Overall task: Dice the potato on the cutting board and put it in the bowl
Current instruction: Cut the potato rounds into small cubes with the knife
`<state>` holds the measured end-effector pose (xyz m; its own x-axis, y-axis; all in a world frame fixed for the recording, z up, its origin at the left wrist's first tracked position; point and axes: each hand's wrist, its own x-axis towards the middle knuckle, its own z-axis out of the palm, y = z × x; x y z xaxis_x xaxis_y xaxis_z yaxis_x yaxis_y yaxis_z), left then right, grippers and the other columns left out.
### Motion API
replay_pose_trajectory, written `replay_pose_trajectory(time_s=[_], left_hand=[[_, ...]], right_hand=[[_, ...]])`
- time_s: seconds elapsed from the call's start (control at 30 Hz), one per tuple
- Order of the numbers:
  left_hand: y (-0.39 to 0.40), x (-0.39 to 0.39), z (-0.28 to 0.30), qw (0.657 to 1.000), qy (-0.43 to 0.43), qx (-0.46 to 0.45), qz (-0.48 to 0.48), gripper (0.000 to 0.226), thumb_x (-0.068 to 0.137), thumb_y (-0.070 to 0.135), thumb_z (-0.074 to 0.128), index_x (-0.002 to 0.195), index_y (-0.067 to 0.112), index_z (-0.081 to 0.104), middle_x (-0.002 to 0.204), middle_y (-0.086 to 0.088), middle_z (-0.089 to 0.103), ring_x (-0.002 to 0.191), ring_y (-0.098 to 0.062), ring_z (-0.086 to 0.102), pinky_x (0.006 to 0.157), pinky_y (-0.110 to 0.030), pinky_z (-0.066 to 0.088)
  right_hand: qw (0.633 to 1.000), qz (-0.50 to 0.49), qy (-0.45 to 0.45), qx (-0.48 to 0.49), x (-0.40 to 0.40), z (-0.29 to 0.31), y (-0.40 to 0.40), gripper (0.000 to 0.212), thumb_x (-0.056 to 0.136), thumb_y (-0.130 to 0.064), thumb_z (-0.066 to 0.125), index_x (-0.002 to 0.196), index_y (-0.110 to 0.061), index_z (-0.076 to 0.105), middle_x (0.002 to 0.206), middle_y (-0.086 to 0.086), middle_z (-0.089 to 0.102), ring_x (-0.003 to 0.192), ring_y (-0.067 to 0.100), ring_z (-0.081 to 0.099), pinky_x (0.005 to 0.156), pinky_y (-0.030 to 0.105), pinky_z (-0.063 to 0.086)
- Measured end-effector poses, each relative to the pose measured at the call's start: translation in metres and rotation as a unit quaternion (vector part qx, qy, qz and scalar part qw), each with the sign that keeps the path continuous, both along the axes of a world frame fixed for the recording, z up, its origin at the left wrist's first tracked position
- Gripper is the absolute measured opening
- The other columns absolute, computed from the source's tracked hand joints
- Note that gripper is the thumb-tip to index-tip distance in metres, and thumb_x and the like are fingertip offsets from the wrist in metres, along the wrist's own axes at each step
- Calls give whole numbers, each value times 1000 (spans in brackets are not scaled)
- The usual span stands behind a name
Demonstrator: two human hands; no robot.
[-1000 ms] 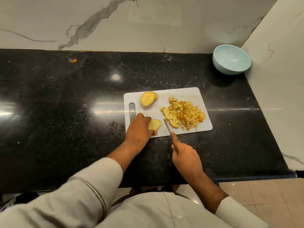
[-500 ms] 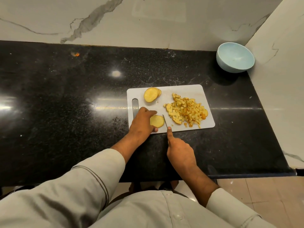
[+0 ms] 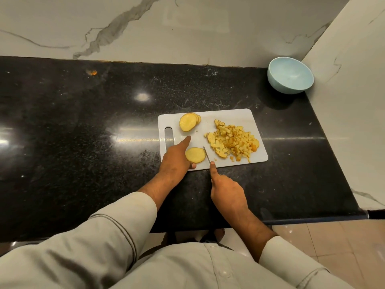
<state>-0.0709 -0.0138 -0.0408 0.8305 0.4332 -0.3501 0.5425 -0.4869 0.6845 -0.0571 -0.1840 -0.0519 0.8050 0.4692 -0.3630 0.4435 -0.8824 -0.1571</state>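
Note:
A white cutting board [image 3: 229, 115] lies on the black counter. A pile of diced potato [image 3: 233, 140] covers its right half. A short stack of round potato slices [image 3: 187, 122] sits at its back left. A single slice [image 3: 195, 155] lies flat near the front edge. My left hand [image 3: 174, 161] rests against the left side of that slice, index finger stretched out straight and thumb at the slice's near edge. My right hand [image 3: 227, 188] grips a knife [image 3: 206, 154], index finger along the spine, with the blade just right of the single slice. The light blue bowl [image 3: 289, 76] stands empty.
The bowl sits in the far right corner, where the marble back wall meets a marble side wall [image 3: 350, 101]. The black counter [image 3: 83, 132] stretches far to the left. Its front edge runs just behind my hands, with tiled floor [image 3: 333, 243] below at the right.
The knife blade has moved left, from beside the diced pile to the single slice's right edge. My left index finger has straightened out from over the slice.

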Motion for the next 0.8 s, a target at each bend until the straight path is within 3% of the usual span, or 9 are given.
replay_pose_trajectory(time_s=[0.13,0.23,0.3,0.47,0.6,0.8], left_hand=[[6,1,1,998,24,23,-47,90,72,27,82,147,27,33,128,-12,57,117,-28,54,100,-40,45],[7,4,6,982,35,149,-113,78,72,48,77,138,23,44,126,-7,47,114,-28,52,87,-39,47],[5,7,8,972,23,184,-145,73,75,47,75,136,23,44,122,-5,41,109,-27,51,80,-40,49],[-1,13,9,947,34,255,-193,61,83,47,68,133,18,48,124,-6,43,112,-28,46,85,-38,47],[-4,16,10,942,46,268,-197,48,86,44,66,123,16,55,121,-5,45,110,-29,46,78,-36,44],[-11,21,14,941,63,275,-187,43,85,37,69,123,21,57,116,-6,46,106,-29,49,69,-35,41]], right_hand=[[1000,-9,-8,9,-1,2,0,67,100,-22,36,153,-29,-4,97,4,59,78,19,60,64,35,49],[998,-39,-32,40,-4,4,-2,65,101,-27,34,152,-33,-5,85,0,57,70,16,59,62,36,53],[997,-44,-53,45,-7,5,0,64,101,-28,34,152,-32,-4,78,-3,53,65,15,57,59,35,51],[997,-42,-60,37,-7,4,12,61,100,-23,34,153,-28,6,83,0,55,71,20,59,58,35,46],[998,-27,-38,39,-1,1,19,62,98,-20,35,154,-25,7,96,7,62,81,26,62,67,40,49],[998,-15,-35,53,2,-4,24,68,94,-15,38,154,-22,7,99,9,62,83,30,63,62,37,43]])
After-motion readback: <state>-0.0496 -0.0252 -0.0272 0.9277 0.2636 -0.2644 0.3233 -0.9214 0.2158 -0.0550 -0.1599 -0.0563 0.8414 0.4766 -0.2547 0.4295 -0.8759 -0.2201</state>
